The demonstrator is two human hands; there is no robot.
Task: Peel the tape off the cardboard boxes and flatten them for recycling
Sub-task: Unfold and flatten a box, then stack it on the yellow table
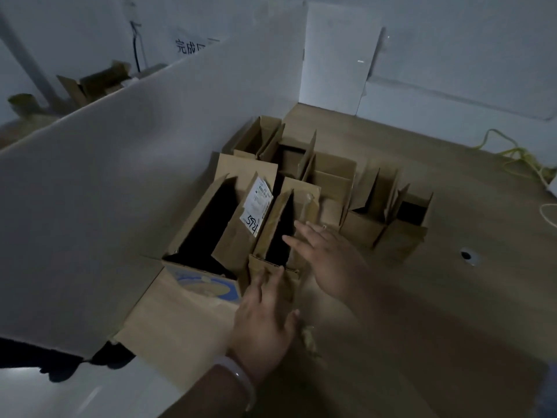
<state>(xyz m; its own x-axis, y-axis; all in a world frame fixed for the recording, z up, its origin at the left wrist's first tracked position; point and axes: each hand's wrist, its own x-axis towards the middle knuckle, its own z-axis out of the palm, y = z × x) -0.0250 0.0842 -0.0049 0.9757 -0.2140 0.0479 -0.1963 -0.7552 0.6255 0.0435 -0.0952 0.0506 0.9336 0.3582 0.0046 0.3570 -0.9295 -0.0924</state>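
Nearest the lens, a white bangle is seen on the wrist of the left hand, which is laid flat with fingers straight and spread, nothing being gripped. Its fingertips are set against the near end wall of a narrow open-topped box standing on the wooden table. The box's long axis runs away from the person, leaning slightly to the right, so the box lies straight ahead of the left hand and to the left of the right hand. That hand is also released, its fingers stretched out towards the box's right-hand flap (whether it is actually touched cannot be told in the dim light).

The box is thus bracketed from the near end and from the right side, the left hand being the closer. Glossy tape appears to be left along its flaps, so peeling is judged not yet done.

Just to the left, touching it, a larger box with a blue print is stood, a shipping label on its flap. More open boxes are ranked behind.
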